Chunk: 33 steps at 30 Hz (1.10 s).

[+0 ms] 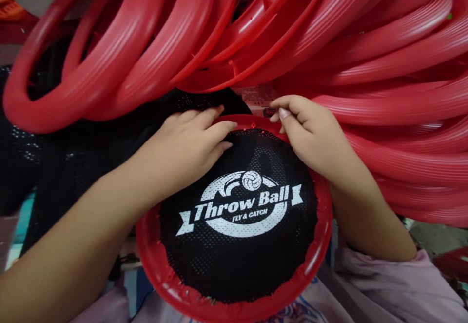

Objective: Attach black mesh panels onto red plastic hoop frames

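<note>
A round red plastic ring [324, 225] with a black mesh [234, 264] stretched across it rests over my lap, and white "Throw Ball" lettering is printed on the mesh. My left hand [193, 140] lies over the upper left of the rim, fingers extended and a little apart, with nothing visible in them. At the upper right of the rim, my right hand [310, 128] has its thumb and forefinger pinched together. Something small and dark [269, 112] shows at those fingertips, too small to name. Between the hands, small red pegs [253, 126] stand at the mesh edge.
Many red plastic rings [395, 113] are heaped along the back and right, some overlapping close above my hands. Black mesh fabric [54, 167] lies at the left under two rings. A printed surface [256, 94] shows just behind the rim.
</note>
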Tool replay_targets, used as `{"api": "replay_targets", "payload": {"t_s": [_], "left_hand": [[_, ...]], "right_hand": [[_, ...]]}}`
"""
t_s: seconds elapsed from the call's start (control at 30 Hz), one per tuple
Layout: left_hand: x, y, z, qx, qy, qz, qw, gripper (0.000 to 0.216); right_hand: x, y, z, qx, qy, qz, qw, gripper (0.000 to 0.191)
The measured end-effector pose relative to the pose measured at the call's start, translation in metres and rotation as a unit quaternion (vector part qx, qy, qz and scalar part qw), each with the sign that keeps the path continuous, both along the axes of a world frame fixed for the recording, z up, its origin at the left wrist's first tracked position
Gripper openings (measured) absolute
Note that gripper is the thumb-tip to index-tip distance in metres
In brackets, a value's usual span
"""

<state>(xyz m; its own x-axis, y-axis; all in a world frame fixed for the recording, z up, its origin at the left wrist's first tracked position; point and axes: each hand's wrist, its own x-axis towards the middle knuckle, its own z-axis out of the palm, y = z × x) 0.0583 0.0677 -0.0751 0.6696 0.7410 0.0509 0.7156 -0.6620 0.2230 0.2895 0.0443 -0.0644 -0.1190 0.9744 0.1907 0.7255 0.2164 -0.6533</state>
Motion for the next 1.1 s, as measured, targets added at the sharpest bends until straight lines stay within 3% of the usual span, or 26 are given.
{"api": "replay_targets", "payload": {"t_s": [0.07, 0.2, 0.3, 0.5, 0.6, 0.77, 1.1], "left_hand": [[-0.007, 0.001, 0.004, 0.000, 0.040, -0.003, 0.999, 0.036], [-0.014, 0.002, 0.014, 0.016, 0.099, 0.010, 0.995, 0.035], [-0.009, 0.001, 0.017, 0.013, 0.084, 0.018, 0.996, 0.037], [0.002, -0.001, 0.009, -0.035, -0.058, -0.008, 0.998, 0.051], [0.003, -0.002, 0.002, -0.042, -0.044, -0.037, 0.997, 0.057], [0.005, -0.004, -0.007, 0.000, 0.000, -0.035, 0.999, 0.049], [0.006, -0.006, -0.008, 0.012, 0.010, -0.033, 0.999, 0.047]], "right_hand": [[0.002, -0.004, 0.006, -0.011, 0.013, 0.002, 1.000, 0.027], [0.003, -0.009, 0.017, -0.059, -0.064, 0.045, 0.995, 0.017], [0.003, -0.009, 0.019, -0.100, -0.081, 0.078, 0.989, 0.012], [0.002, -0.009, 0.018, -0.107, -0.049, 0.049, 0.992, 0.010], [0.001, -0.008, 0.018, -0.100, -0.060, 0.037, 0.992, 0.011], [-0.001, -0.004, 0.016, -0.120, -0.116, 0.025, 0.986, 0.014], [-0.001, -0.001, 0.014, -0.134, -0.157, 0.015, 0.978, 0.012]]}}
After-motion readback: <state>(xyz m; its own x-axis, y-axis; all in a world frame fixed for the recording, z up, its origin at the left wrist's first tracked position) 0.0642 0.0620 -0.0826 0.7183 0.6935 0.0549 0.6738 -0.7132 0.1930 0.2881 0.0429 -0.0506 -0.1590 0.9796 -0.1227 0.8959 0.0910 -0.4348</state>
